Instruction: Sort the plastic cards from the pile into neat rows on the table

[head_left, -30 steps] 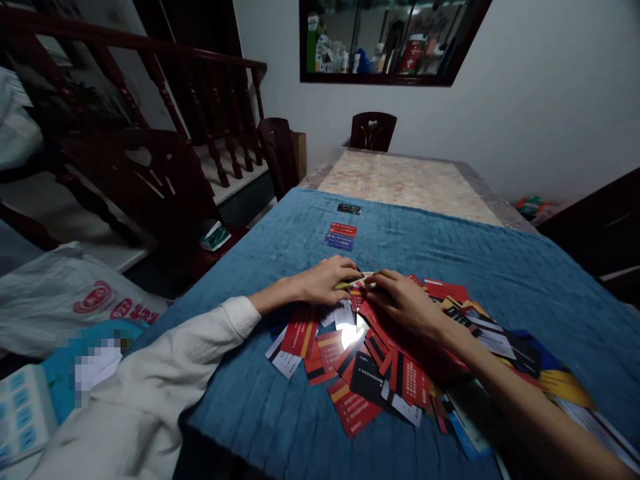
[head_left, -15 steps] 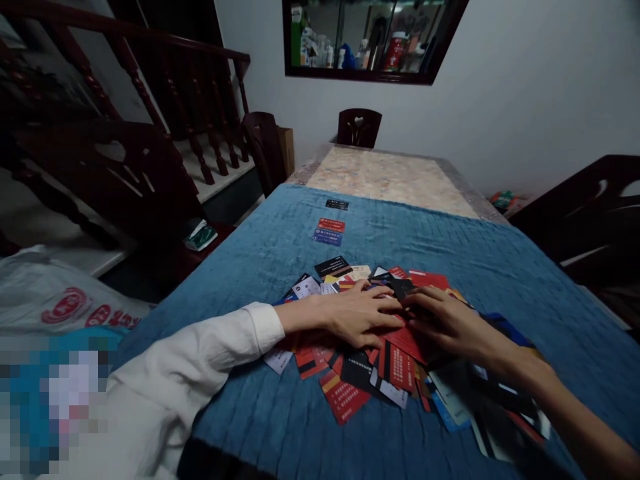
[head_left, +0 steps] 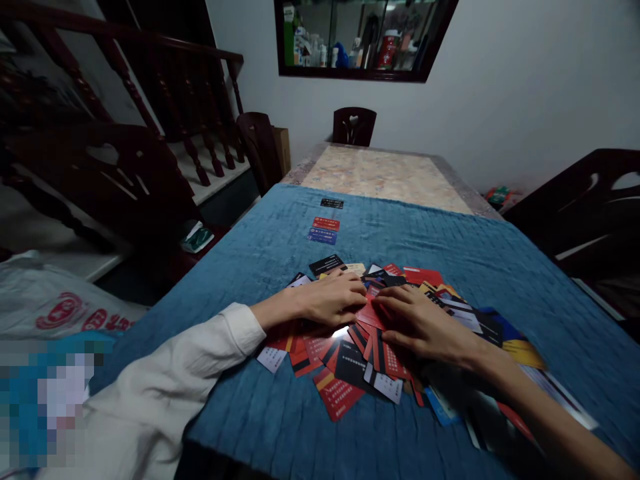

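Observation:
A loose heap of overlapping plastic cards, mostly red, black and white, lies on a blue cloth. On the heap's left half rests my left hand (head_left: 336, 297), palm down, its fingers bent and slightly apart. A plain red card (head_left: 370, 311) lies between the hands, at the fingertips of both. Over the right half is my right hand (head_left: 423, 319), with fingers stretched and the thumb apart, touching the cards. Near the front edge of the heap are a red card with a striped edge (head_left: 339, 395) and a grey-white card (head_left: 383, 384). My hands hide part of the heap.
Apart from the heap, a black card (head_left: 332, 203), a red card (head_left: 327, 224) and a blue card (head_left: 322, 236) lie in a column farther up the blue cloth (head_left: 240, 267). Dark wooden chairs (head_left: 260, 153) stand around the table. A white plastic bag (head_left: 60, 300) is at the left.
My left hand has drawn back to the left and its fingers are more bent. My right hand has shifted slightly left, and the red card between the hands is more exposed.

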`<state>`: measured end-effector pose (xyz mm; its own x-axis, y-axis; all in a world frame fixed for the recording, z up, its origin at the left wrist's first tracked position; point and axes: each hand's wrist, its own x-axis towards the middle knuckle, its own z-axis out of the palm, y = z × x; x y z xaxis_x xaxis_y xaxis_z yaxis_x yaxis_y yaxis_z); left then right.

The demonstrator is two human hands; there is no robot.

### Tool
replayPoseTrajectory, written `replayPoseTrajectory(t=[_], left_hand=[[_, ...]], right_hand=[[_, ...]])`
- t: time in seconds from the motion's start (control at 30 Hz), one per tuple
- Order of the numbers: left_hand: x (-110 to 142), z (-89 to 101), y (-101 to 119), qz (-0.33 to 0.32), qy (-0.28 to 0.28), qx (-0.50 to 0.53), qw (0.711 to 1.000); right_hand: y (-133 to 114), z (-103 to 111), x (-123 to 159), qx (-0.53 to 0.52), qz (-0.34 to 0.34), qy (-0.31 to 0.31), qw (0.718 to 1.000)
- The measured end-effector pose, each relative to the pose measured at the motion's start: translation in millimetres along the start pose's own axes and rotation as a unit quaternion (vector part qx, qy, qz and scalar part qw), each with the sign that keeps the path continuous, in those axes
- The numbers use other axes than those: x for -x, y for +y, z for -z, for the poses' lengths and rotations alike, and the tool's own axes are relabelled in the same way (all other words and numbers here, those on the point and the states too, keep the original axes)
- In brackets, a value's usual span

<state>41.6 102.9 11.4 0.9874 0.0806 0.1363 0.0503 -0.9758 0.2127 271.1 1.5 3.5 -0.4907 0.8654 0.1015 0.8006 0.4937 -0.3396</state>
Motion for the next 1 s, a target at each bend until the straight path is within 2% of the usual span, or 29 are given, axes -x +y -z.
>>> replayPoseTrajectory(t=[0.3, 0.47, 0.67, 1.0], left_hand=[[6.3, 0.2, -0.3, -0.012, 0.020, 0.026, 0.999], [6.0, 8.0, -5.0, -0.012, 0.056, 0.113, 0.992], [8.0, 8.3, -14.9, 0.091, 0.089, 0.168, 0.977], [7.8, 3.0, -25.3, 0.184, 0.117, 0.224, 0.950]], right_hand=[[-9.1, 3.8, -7.9, -0.004, 0.030, -0.001, 1.000], [-1.5, 1.6, -12.4, -0.034, 0.016, 0.032, 0.999], [2.0, -1.0, -23.9, -0.057, -0.044, 0.063, 0.995], [1.1, -6.2, -31.1, -0.123, -0.100, 0.117, 0.980]])
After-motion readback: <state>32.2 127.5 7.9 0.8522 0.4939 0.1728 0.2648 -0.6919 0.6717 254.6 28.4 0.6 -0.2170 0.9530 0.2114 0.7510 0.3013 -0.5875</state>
